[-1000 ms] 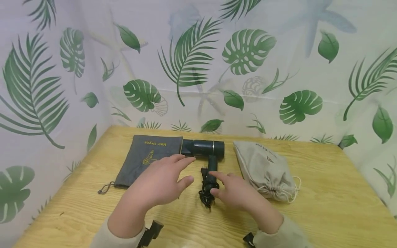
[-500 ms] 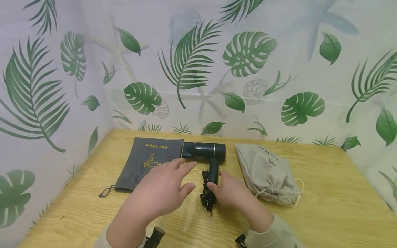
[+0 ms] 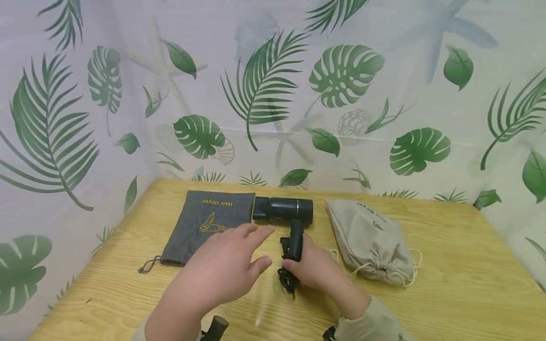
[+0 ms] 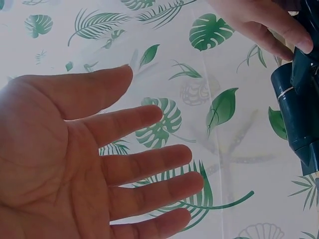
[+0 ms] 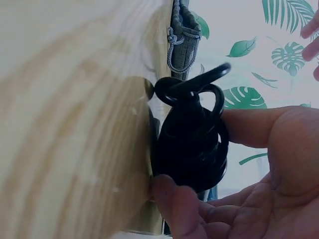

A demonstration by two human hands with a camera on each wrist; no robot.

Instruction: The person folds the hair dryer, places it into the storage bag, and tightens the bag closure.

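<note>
Hair dryer (image 3: 281,210) on the bench (image 3: 439,308), between the dark-grey drawstring pouch (image 3: 219,208) and the beige drawstring pouch (image 3: 368,241). The right hand (image 3: 317,269) grips its handle (image 3: 296,237); the left hand (image 3: 223,265), fingers spread, holds nothing. A sound hold should gather the coiled cord (image 5: 192,149) with the handle. The right-wrist view reveals fingertips (image 5: 183,206) hidden in the head view; the left-wrist view, the bare palm.

Dark grey pouch (image 3: 187,232), near tabletop's (image 3: 452,246) far left corner: yellow print "Hair Dryer", inverted, above dryer pictogram. Beige pouch (image 3: 367,241), toward far right corner: lettering partly legible, "Dryer".
</note>
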